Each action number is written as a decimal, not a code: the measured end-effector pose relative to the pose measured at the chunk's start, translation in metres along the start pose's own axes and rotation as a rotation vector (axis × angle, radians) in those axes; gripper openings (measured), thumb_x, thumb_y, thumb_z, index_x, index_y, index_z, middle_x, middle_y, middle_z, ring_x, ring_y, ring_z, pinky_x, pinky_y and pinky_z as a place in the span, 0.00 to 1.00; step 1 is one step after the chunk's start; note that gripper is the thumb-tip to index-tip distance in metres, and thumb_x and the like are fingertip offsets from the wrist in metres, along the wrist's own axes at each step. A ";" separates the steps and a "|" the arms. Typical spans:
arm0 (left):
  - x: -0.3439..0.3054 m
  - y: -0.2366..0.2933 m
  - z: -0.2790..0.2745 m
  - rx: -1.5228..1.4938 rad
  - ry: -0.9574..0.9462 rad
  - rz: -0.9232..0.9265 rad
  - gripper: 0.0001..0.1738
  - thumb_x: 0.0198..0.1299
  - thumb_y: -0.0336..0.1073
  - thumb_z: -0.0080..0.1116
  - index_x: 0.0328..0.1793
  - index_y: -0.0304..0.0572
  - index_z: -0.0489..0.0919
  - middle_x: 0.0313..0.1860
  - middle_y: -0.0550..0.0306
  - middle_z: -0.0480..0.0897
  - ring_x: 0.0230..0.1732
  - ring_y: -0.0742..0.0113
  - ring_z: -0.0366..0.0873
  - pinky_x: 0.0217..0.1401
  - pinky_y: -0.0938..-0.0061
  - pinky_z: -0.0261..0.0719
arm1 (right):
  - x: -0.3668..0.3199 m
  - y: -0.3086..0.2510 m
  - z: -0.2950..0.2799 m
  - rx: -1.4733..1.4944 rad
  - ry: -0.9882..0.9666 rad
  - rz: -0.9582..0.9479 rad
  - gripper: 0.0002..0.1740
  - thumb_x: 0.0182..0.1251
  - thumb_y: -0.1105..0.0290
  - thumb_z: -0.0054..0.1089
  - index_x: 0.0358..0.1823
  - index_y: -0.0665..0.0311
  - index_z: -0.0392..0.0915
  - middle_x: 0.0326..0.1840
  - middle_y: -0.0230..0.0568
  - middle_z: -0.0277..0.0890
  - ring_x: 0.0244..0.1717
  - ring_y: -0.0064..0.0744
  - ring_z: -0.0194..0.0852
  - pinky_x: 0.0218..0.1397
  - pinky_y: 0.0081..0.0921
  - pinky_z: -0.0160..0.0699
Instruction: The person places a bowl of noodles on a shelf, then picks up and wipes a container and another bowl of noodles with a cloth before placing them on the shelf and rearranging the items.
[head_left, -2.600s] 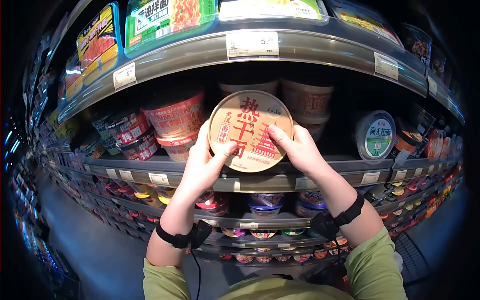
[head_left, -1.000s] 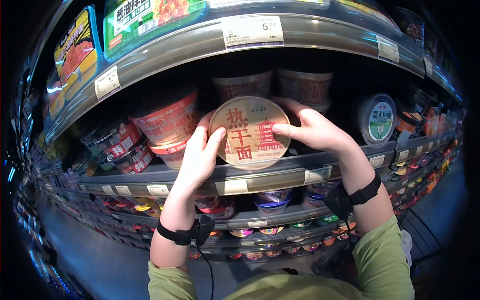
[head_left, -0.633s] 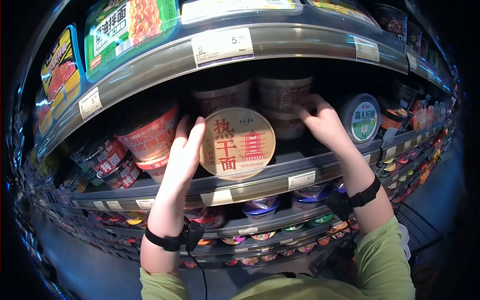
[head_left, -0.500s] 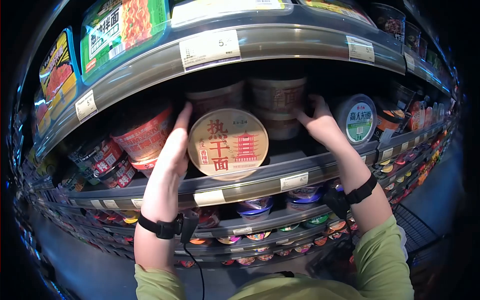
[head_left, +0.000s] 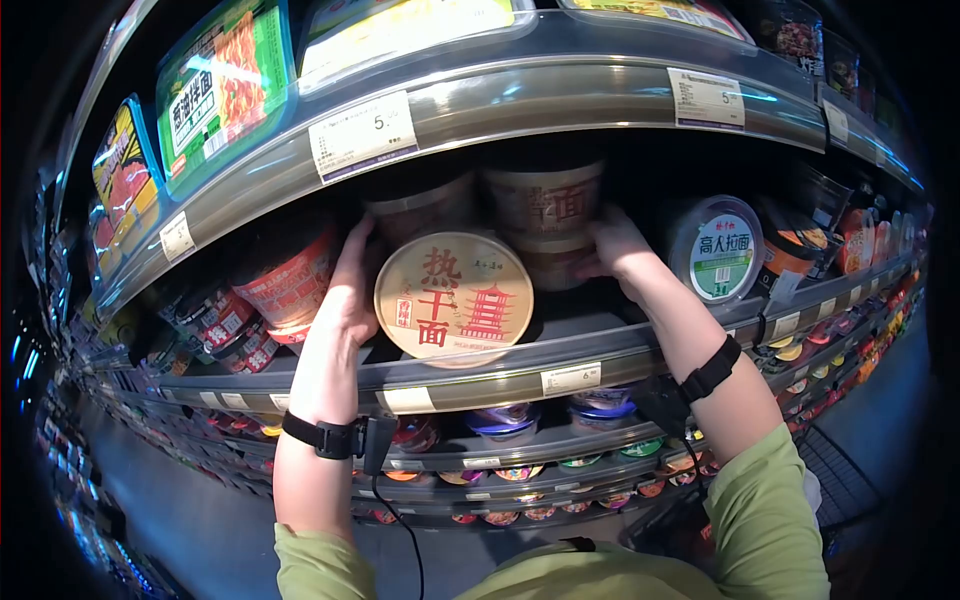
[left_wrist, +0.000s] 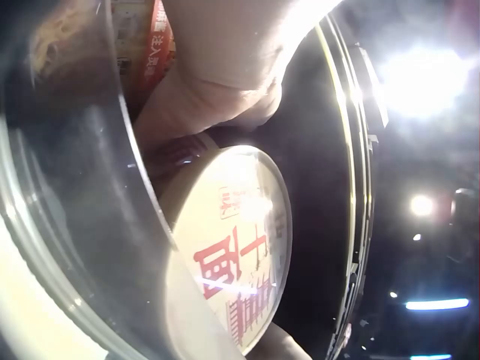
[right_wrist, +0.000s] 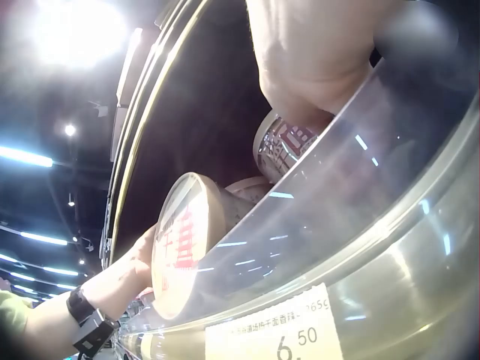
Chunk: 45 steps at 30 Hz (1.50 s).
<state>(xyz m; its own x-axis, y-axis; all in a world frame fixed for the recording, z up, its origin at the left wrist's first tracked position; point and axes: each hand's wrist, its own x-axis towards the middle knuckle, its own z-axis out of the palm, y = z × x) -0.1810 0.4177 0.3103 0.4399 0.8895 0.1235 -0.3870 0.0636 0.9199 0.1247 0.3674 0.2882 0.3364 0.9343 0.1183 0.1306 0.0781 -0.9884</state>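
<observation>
A round noodle tub (head_left: 455,298) leans on the shelf with its tan, red-printed lid facing me. My left hand (head_left: 350,290) stands along its left side, fingers stretched back toward a darker tub (head_left: 425,208) behind it. My right hand (head_left: 622,250) lies at the right side of two stacked noodle tubs (head_left: 545,205), its thumb near the lower one and its fingertips partly hidden. In the left wrist view the hand (left_wrist: 225,82) is above the leaning tub (left_wrist: 232,240). The right wrist view shows the hand (right_wrist: 315,67) over a back tub (right_wrist: 281,146).
A clear lip (head_left: 640,335) runs along the shelf front, and the upper shelf edge (head_left: 540,100) overhangs the hands. Red-banded bowls (head_left: 290,285) stand left; a green-labelled bowl (head_left: 722,250) stands right. Lower shelves hold more tubs. A wire basket (head_left: 835,475) is at the lower right.
The tub both hands held was set leaning on the shelf and let go. My right hand moved right and back to the stacked tubs; the left slid to the tub's side.
</observation>
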 end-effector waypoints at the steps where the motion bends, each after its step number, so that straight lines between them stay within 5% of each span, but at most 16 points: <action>1: 0.002 -0.002 -0.001 -0.014 -0.005 -0.003 0.40 0.67 0.64 0.48 0.68 0.34 0.70 0.61 0.39 0.78 0.61 0.50 0.77 0.66 0.54 0.75 | 0.000 0.000 -0.001 0.023 -0.008 -0.009 0.31 0.74 0.69 0.38 0.77 0.62 0.46 0.65 0.60 0.67 0.33 0.47 0.85 0.33 0.34 0.90; 5: 0.005 -0.004 -0.001 0.003 -0.023 0.005 0.34 0.70 0.57 0.49 0.72 0.39 0.67 0.67 0.47 0.74 0.65 0.58 0.75 0.69 0.65 0.72 | -0.004 -0.003 -0.001 0.042 -0.019 -0.018 0.30 0.74 0.69 0.38 0.76 0.64 0.48 0.65 0.59 0.67 0.39 0.49 0.85 0.37 0.36 0.91; 9: 0.006 -0.010 0.002 0.058 -0.001 0.039 0.34 0.71 0.57 0.47 0.71 0.39 0.68 0.65 0.45 0.76 0.61 0.58 0.77 0.65 0.65 0.76 | -0.006 -0.003 -0.005 0.025 -0.047 -0.015 0.32 0.75 0.66 0.42 0.76 0.64 0.46 0.67 0.57 0.65 0.40 0.48 0.85 0.36 0.35 0.92; 10: 0.007 -0.011 0.003 0.071 -0.018 0.047 0.32 0.72 0.55 0.45 0.71 0.38 0.68 0.64 0.44 0.77 0.60 0.58 0.78 0.63 0.65 0.78 | -0.012 -0.003 -0.006 -0.132 0.021 -0.087 0.31 0.74 0.64 0.46 0.74 0.67 0.51 0.68 0.60 0.62 0.48 0.52 0.82 0.48 0.40 0.88; 12: 0.001 -0.010 0.010 0.076 0.001 0.034 0.31 0.73 0.54 0.44 0.71 0.38 0.68 0.63 0.44 0.77 0.60 0.58 0.79 0.63 0.65 0.78 | -0.030 0.015 -0.007 -0.639 0.463 -0.632 0.30 0.73 0.61 0.50 0.70 0.69 0.58 0.69 0.63 0.59 0.57 0.55 0.76 0.61 0.43 0.76; 13: -0.001 -0.010 0.014 0.078 0.015 0.023 0.30 0.74 0.52 0.44 0.71 0.37 0.68 0.62 0.44 0.78 0.60 0.58 0.79 0.62 0.65 0.78 | -0.060 -0.005 0.000 -0.557 0.405 -0.659 0.31 0.72 0.59 0.51 0.69 0.71 0.57 0.58 0.69 0.69 0.60 0.68 0.69 0.66 0.48 0.68; 15: -0.001 -0.011 0.016 0.072 0.030 0.026 0.29 0.74 0.51 0.42 0.70 0.36 0.69 0.62 0.44 0.78 0.60 0.58 0.79 0.62 0.66 0.78 | -0.086 -0.015 0.006 -0.558 0.155 -0.720 0.33 0.71 0.55 0.53 0.68 0.72 0.59 0.53 0.69 0.73 0.58 0.67 0.72 0.63 0.47 0.71; 17: -0.002 -0.009 0.019 0.115 0.057 0.029 0.29 0.74 0.51 0.43 0.70 0.36 0.69 0.62 0.44 0.78 0.61 0.58 0.78 0.62 0.66 0.78 | -0.096 -0.021 0.020 -0.614 -0.112 -0.506 0.35 0.71 0.52 0.54 0.68 0.71 0.60 0.51 0.68 0.76 0.58 0.65 0.73 0.62 0.47 0.72; 19: 0.006 -0.013 0.010 0.080 0.072 0.002 0.29 0.74 0.51 0.43 0.70 0.36 0.69 0.62 0.45 0.78 0.61 0.58 0.78 0.63 0.66 0.78 | -0.091 -0.015 0.031 -0.552 -0.278 -0.635 0.33 0.72 0.55 0.53 0.68 0.71 0.59 0.55 0.70 0.75 0.60 0.64 0.73 0.60 0.46 0.73; 25: 0.004 -0.011 -0.003 0.108 0.016 0.057 0.31 0.73 0.53 0.45 0.70 0.37 0.69 0.63 0.44 0.77 0.62 0.58 0.76 0.65 0.66 0.75 | -0.083 -0.022 0.044 -0.488 -0.264 -0.647 0.22 0.74 0.64 0.49 0.65 0.67 0.65 0.50 0.65 0.78 0.56 0.63 0.75 0.58 0.45 0.75; 27: -0.014 -0.007 -0.001 0.014 0.033 0.080 0.37 0.71 0.59 0.44 0.74 0.38 0.64 0.66 0.44 0.75 0.65 0.54 0.75 0.69 0.58 0.72 | -0.084 -0.034 0.049 -0.530 -0.293 -0.600 0.20 0.74 0.65 0.49 0.62 0.67 0.68 0.47 0.64 0.79 0.54 0.62 0.76 0.57 0.46 0.76; 29: -0.032 -0.008 -0.007 0.122 0.045 0.170 0.47 0.69 0.65 0.41 0.81 0.38 0.50 0.77 0.45 0.63 0.74 0.54 0.64 0.74 0.54 0.63 | -0.083 -0.041 0.054 -0.558 -0.294 -0.587 0.20 0.73 0.66 0.50 0.62 0.66 0.68 0.49 0.65 0.78 0.55 0.62 0.76 0.58 0.46 0.76; 31: -0.051 -0.010 -0.008 0.310 0.000 0.215 0.45 0.69 0.62 0.44 0.81 0.38 0.50 0.75 0.45 0.64 0.74 0.57 0.65 0.73 0.57 0.64 | -0.076 -0.040 0.061 -0.553 -0.289 -0.727 0.20 0.72 0.67 0.49 0.62 0.68 0.69 0.50 0.65 0.77 0.56 0.61 0.75 0.59 0.45 0.75; 33: -0.065 -0.013 0.000 0.573 0.037 0.376 0.41 0.64 0.43 0.64 0.77 0.32 0.59 0.67 0.45 0.74 0.66 0.64 0.71 0.69 0.68 0.69 | -0.069 -0.037 0.069 -0.546 -0.291 -0.731 0.20 0.71 0.68 0.49 0.61 0.70 0.70 0.53 0.65 0.76 0.56 0.61 0.75 0.60 0.44 0.74; 35: -0.068 -0.022 0.001 0.646 0.144 0.459 0.35 0.65 0.35 0.62 0.75 0.32 0.62 0.64 0.47 0.76 0.63 0.65 0.75 0.67 0.71 0.72 | -0.063 -0.029 0.076 -0.469 -0.284 -0.765 0.21 0.72 0.68 0.49 0.61 0.72 0.69 0.53 0.65 0.76 0.56 0.60 0.75 0.60 0.43 0.75; 45: -0.063 -0.031 -0.014 0.321 0.081 0.423 0.34 0.66 0.34 0.60 0.75 0.33 0.60 0.65 0.48 0.75 0.65 0.66 0.73 0.69 0.70 0.70 | -0.067 -0.027 0.067 -0.422 -0.350 -0.632 0.28 0.70 0.57 0.56 0.61 0.73 0.69 0.50 0.66 0.78 0.54 0.57 0.79 0.57 0.40 0.77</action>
<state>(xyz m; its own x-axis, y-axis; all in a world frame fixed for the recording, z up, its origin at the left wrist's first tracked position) -0.2079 0.3656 0.2689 0.2300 0.8403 0.4909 -0.2439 -0.4386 0.8650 0.0362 0.3261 0.3005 -0.2170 0.8179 0.5328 0.5590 0.5516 -0.6191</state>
